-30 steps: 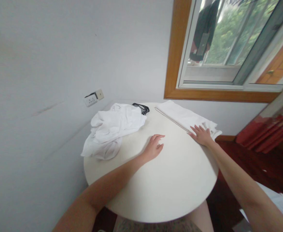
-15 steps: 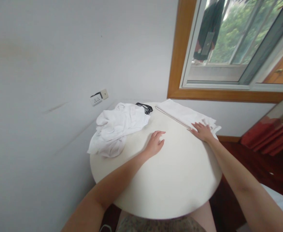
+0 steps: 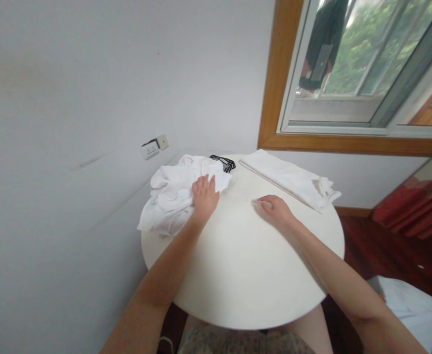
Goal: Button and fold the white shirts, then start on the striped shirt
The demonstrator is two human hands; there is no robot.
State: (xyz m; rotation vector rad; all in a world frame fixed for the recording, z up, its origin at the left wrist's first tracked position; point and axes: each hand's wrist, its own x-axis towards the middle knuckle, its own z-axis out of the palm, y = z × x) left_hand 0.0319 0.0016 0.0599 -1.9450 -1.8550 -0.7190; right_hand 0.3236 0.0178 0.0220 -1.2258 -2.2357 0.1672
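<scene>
hands (image 3: pixel 205 200), crumpled cloth (image 3: pixel 172 189) under left

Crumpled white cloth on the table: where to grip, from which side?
I'd pinch the right edge of the crumpled white cloth, coming from the right: that loose edge faces the middle of the table, whereas the wall crowds the left. The left hand is over that edge, fingers spread.

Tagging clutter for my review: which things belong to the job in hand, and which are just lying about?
Apparently in use:
crumpled white cloth, under the left hand
folded white cloth, near the right hand
round table

Apparently just around:
wall socket
curtain
white item, lower right
</scene>
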